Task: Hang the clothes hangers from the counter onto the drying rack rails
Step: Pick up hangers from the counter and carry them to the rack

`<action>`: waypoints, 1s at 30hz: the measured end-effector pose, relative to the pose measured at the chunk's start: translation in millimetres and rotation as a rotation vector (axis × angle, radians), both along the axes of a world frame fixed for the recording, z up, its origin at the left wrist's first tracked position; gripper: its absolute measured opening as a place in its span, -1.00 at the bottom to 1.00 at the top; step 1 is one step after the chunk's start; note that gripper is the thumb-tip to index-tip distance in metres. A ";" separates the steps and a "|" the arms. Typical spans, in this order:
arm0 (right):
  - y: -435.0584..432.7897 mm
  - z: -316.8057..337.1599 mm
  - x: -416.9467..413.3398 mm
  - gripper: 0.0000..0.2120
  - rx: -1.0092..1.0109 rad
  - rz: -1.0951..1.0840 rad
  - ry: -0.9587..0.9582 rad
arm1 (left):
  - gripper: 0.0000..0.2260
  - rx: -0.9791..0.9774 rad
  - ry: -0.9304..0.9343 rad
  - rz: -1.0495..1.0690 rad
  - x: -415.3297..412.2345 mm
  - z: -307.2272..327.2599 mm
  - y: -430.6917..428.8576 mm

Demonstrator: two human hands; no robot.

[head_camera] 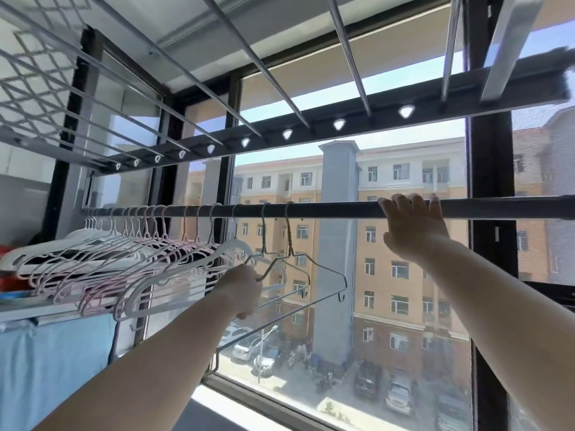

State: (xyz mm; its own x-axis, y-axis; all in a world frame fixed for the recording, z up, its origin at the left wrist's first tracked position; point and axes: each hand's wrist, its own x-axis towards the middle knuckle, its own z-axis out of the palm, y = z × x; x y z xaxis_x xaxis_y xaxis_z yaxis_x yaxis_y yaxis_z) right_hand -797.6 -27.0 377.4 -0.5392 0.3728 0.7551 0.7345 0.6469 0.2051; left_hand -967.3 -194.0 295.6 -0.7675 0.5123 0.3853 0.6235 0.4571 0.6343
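Mostly done: pink hangers [102, 253] crowd the dark rail [342, 209]. Left hand [241, 286] grips wire hangers [298, 269] already hooked on; right hand [410, 225] curls over rail. Counter not visible.

A dark-framed window [488, 244] fills the view, bright with daylight. Beyond it stands an orange apartment block [404, 244], with parked cars [398, 396] below. Left of the window hangs blue cloth [53, 368].

Seemingly my flat's enclosed laundry balcony: drying rack [311, 127] overhead, hangers [186, 269] on a rail [326, 209], apartment blocks [404, 244] outside.
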 end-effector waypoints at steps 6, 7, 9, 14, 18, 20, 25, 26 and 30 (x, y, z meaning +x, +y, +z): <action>-1.6 -3.3 4.2 -0.44 -0.013 0.037 0.032 | -0.75 -0.009 0.229 0.022 17.5 6.5 -6.9; -2.6 -5.0 5.6 -0.44 -0.022 0.051 0.056 | -0.75 0.029 0.307 0.021 21.0 8.4 -8.2; -5.2 -9.3 8.8 -0.45 0.006 0.078 0.121 | -0.76 0.146 0.430 -0.016 28.8 12.6 -10.8; -13.0 -27.8 24.9 -0.53 0.067 0.075 0.166 | -0.81 0.211 0.522 -0.193 59.3 5.3 -11.7; -18.3 -53.9 47.7 -0.66 0.227 0.116 0.230 | -0.83 0.184 0.438 -0.357 86.6 -16.8 -1.0; -22.0 -69.6 66.0 -0.71 0.166 0.100 0.154 | -0.84 0.164 0.388 -0.433 102.4 -28.7 7.2; -22.1 -121.4 137.6 -0.76 0.098 0.097 0.160 | -0.84 0.127 0.325 -0.579 153.9 -56.8 36.0; -20.0 -132.9 156.9 -0.77 0.078 0.078 0.164 | -0.84 0.105 0.322 -0.610 168.3 -64.0 43.5; -5.1 -168.8 253.9 -0.89 -0.229 -0.138 0.181 | -0.82 0.007 0.332 -0.691 240.5 -94.3 71.8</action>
State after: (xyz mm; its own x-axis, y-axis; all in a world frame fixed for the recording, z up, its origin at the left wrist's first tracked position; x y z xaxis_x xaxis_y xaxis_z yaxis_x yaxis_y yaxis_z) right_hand -543.7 -32.1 208.6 -0.3366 0.6046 0.7219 0.8297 0.5530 -0.0763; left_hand -726.8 -122.2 201.3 -0.1166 0.8302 0.5451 0.9245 -0.1097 0.3649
